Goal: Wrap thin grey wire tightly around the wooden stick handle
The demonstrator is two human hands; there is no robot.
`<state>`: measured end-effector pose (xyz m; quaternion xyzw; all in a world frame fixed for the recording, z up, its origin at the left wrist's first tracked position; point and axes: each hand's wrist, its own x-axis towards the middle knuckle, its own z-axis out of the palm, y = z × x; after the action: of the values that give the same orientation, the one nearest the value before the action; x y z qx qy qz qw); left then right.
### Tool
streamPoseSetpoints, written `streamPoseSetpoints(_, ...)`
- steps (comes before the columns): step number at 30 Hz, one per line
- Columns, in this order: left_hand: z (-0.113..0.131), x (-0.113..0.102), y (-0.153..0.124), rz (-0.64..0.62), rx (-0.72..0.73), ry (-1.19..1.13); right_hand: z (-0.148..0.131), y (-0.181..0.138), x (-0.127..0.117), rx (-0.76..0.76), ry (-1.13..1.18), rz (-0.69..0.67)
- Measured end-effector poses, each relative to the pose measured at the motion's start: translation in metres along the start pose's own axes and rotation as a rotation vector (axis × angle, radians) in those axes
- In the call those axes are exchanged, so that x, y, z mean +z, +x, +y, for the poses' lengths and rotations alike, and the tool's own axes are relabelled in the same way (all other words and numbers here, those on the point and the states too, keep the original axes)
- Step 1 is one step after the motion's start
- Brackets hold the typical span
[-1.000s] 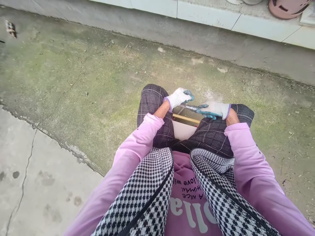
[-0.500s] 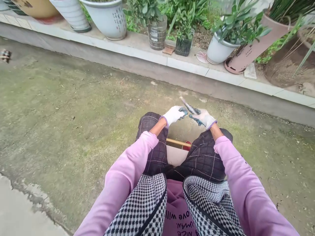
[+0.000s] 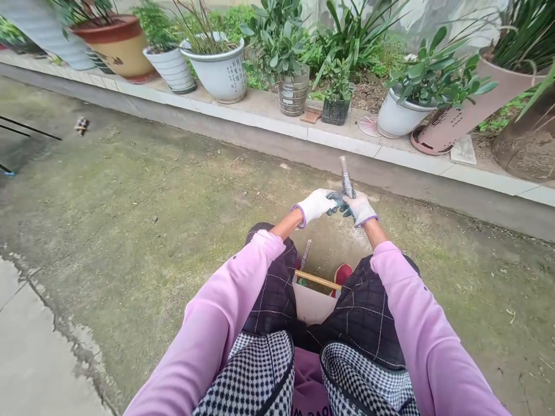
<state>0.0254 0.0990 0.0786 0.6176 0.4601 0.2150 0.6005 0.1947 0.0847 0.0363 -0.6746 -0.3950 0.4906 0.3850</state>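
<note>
A mossy, stained concrete yard (image 3: pixel 143 190) runs up to a low pale ledge (image 3: pixel 347 144) lined with potted plants, among them a white pot (image 3: pixel 223 72) with dark markings and a tipped pinkish pot (image 3: pixel 468 110); the person sits low, knees apart in dark checked trousers, both arms in lilac sleeves stretched forward over the lap. The left hand (image 3: pixel 315 205) and the right hand (image 3: pixel 359 208), both in white knit gloves with blue-grey coated fingers, meet in front of the knees; between them stands a small silvery fish (image 3: pixel 346 180), held roughly upright, one end rising clear above the gloves and the lower part hidden inside them. The right hand's fingers are closed around the fish's lower body; the left hand's fingertips press against it from the other side, though just how far they wrap cannot be told. Below, between the knees, a pale board or container (image 3: pixel 313 306) with a wooden strip (image 3: pixel 318 281) across its top shows; a second slim fish-like shape (image 3: pixel 305 254) lies on the ground just beyond, and a red shoe (image 3: pixel 342 273) sits beside it. The fish looks light, limp rather than stiff, and likely wet and slippery with scales; the coated fingertips suit that; the firm middle of the body seems the surest place to hold, the thin exposed end being apt to slide or tear.
</note>
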Motion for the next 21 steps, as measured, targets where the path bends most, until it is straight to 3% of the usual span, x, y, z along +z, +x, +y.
streamPoseSetpoints(6,-0.001,-0.014,-0.004,0.024,-0.108,-0.050,-0.012,0.008,-0.014,-0.006,0.198,0.046)
streamPoseSetpoints(10,-0.007,-0.013,0.011,0.074,-0.162,-0.048,-0.013,0.001,-0.031,0.002,0.238,0.006)
streamPoseSetpoints(13,-0.016,-0.012,0.033,0.068,-0.147,0.001,-0.008,-0.007,-0.038,-0.021,0.166,-0.218)
streamPoseSetpoints(17,-0.022,-0.020,0.061,0.081,0.049,0.349,-0.003,-0.017,-0.034,0.043,-0.129,-0.650)
streamPoseSetpoints(21,-0.012,-0.032,0.071,0.084,0.102,0.411,-0.001,-0.023,-0.031,0.073,-0.358,-0.723)
